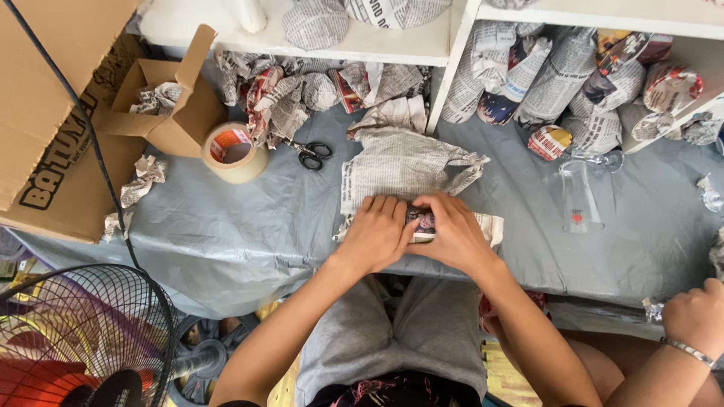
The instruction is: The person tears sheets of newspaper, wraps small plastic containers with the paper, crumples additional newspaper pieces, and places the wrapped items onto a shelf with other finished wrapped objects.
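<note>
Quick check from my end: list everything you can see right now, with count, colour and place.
Newspaper-wrapped bundle: one, grey print, under both hands at table edge.
Flat crumpled newspaper sheet: one, grey, behind the bundle.
Grey plastic table cover: one, over the table.
Roll of clear packing tape: one, tan core, left of centre.
Black-handled scissors: one, beside the tape.
Clear drinking glass: one, lying on the right.
Small open cardboard box: one, brown, far left.
Wrapped newspaper bundles: many, on white shelves.
Black wire fan: one, bottom left.
Another person's hand with bracelet: one, bottom right.
Left hand: on the bundle.
Right hand: on the bundle.
</note>
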